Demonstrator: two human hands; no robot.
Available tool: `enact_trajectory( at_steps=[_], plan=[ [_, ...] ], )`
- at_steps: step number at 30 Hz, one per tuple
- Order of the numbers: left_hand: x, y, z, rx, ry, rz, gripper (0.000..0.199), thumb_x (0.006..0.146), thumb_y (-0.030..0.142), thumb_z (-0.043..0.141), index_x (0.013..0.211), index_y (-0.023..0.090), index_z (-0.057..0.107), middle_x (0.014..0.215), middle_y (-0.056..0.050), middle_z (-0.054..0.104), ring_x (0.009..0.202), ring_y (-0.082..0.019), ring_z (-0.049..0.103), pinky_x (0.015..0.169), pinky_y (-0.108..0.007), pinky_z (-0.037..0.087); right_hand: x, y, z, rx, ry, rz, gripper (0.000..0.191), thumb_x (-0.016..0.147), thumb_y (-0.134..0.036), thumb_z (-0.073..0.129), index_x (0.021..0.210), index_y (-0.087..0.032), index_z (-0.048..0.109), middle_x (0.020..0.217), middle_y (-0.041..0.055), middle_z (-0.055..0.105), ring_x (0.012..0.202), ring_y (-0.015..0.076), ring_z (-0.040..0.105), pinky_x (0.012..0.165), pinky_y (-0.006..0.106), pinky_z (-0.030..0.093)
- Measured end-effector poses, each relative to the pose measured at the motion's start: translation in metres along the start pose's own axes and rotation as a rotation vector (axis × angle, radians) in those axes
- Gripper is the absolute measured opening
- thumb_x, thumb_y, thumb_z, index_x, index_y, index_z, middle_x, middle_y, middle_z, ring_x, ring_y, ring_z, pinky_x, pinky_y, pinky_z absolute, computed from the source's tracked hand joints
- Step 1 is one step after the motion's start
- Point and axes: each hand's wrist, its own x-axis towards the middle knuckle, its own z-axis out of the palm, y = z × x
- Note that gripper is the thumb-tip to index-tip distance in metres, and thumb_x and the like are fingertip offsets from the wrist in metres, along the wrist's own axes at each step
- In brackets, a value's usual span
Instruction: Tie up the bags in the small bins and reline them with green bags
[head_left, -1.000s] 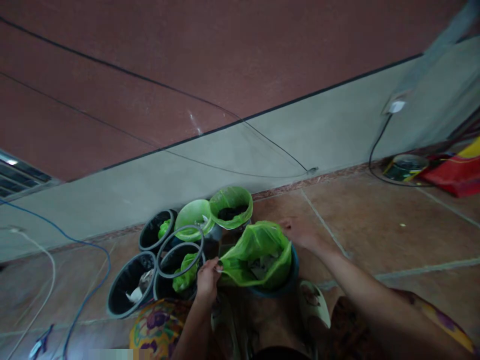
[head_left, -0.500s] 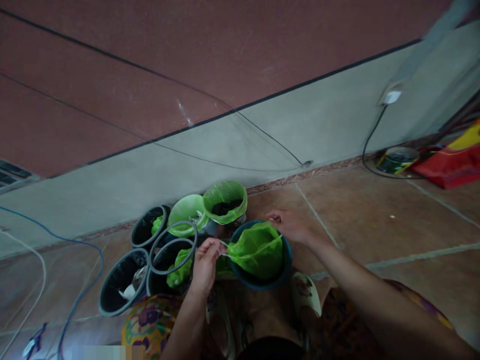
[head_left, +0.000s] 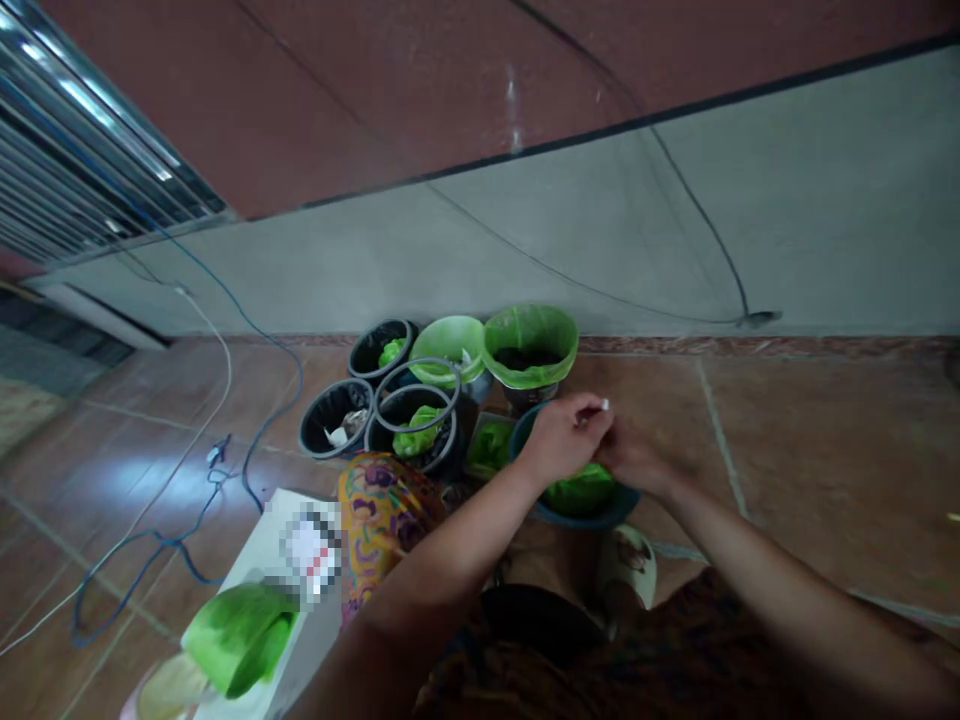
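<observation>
My left hand (head_left: 568,432) is closed above the teal bucket (head_left: 626,508), with a small white bit, seemingly the end of a string, showing at its fingertips. Close against it, my right hand (head_left: 630,452) is also closed; its fingers are partly hidden and what they hold is too small to make out. Beneath both hands, a bright green mesh bag (head_left: 581,490) lies inside the teal bucket. Behind stand a green-lined bucket (head_left: 532,375) with dark contents and a second green-lined bucket (head_left: 450,375). A grey ring (head_left: 381,408) leans on a dark bucket holding green mesh.
Dark buckets (head_left: 307,430) stand to the left. A white box (head_left: 262,545) with green mesh (head_left: 244,635) on it is at lower left. Blue cable (head_left: 161,543) and white cable (head_left: 225,375) cross the tiled floor. The wall (head_left: 600,230) runs behind.
My hands, apart at either side of the green bag before, have come together above the bucket. The view has swung left, bringing in the white box and shutter.
</observation>
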Motion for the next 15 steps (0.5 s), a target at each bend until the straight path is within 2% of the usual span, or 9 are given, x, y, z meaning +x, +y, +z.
enact_trajectory(
  at_steps=[2, 4, 7, 9, 12, 15],
  plan=[
    [-0.005, -0.017, -0.007, 0.051, 0.131, -0.058, 0.021, 0.083, 0.021, 0.052, 0.098, 0.014, 0.066, 0.094, -0.006, 0.068, 0.085, -0.015, 0.061, 0.082, -0.027, 0.047, 0.002, 0.005, -0.002, -0.074, 0.055, 0.099, 0.036, 0.084, -0.044, 0.048, 0.076, -0.015, 0.068, 0.066, 0.0045, 0.063, 0.062, 0.015, 0.057, 0.061, 0.027, 0.046],
    [-0.013, -0.039, -0.011, 0.123, 0.169, -0.129, 0.037, 0.079, 0.012, 0.053, 0.115, 0.013, 0.061, 0.111, -0.01, 0.066, 0.09, -0.016, 0.06, 0.084, -0.029, 0.048, 0.003, 0.007, -0.005, -0.098, 0.086, 0.149, 0.041, 0.086, -0.048, 0.045, 0.08, -0.015, 0.069, 0.067, 0.0049, 0.065, 0.056, 0.0129, 0.054, 0.055, 0.025, 0.043],
    [-0.028, -0.066, -0.006, 0.223, -0.039, -0.124, 0.053, 0.075, 0.01, 0.055, 0.128, 0.014, 0.054, 0.126, -0.012, 0.06, 0.089, -0.016, 0.06, 0.085, -0.03, 0.049, 0.004, 0.004, -0.006, -0.024, 0.069, 0.132, 0.046, 0.086, -0.054, 0.046, 0.087, -0.016, 0.07, 0.071, 0.0051, 0.066, 0.054, 0.0116, 0.052, 0.052, 0.024, 0.041],
    [-0.033, -0.074, 0.002, 0.245, -0.139, -0.081, 0.046, 0.08, 0.015, 0.054, 0.126, 0.015, 0.057, 0.12, -0.011, 0.063, 0.085, -0.016, 0.06, 0.084, -0.029, 0.049, 0.004, 0.001, -0.005, 0.057, 0.053, 0.101, 0.048, 0.085, -0.058, 0.046, 0.09, -0.016, 0.07, 0.073, 0.0045, 0.066, 0.054, 0.0108, 0.051, 0.052, 0.024, 0.04],
    [-0.031, -0.075, 0.008, 0.223, -0.144, -0.05, 0.027, 0.086, 0.024, 0.05, 0.107, 0.017, 0.066, 0.094, -0.005, 0.068, 0.076, -0.014, 0.059, 0.078, -0.026, 0.048, 0.005, -0.001, -0.006, 0.176, 0.063, 0.115, 0.05, 0.082, -0.06, 0.05, 0.095, -0.016, 0.07, 0.073, 0.0033, 0.064, 0.054, 0.0097, 0.048, 0.051, 0.023, 0.038],
    [-0.024, -0.074, 0.006, 0.169, -0.162, -0.038, 0.024, 0.088, 0.031, 0.05, 0.095, 0.017, 0.068, 0.076, 0.0, 0.064, 0.065, -0.011, 0.054, 0.067, -0.023, 0.045, 0.007, -0.001, -0.01, 0.27, 0.095, 0.152, 0.05, 0.079, -0.061, 0.054, 0.094, -0.016, 0.07, 0.072, 0.0025, 0.062, 0.054, 0.0089, 0.045, 0.052, 0.023, 0.037]
  ],
)
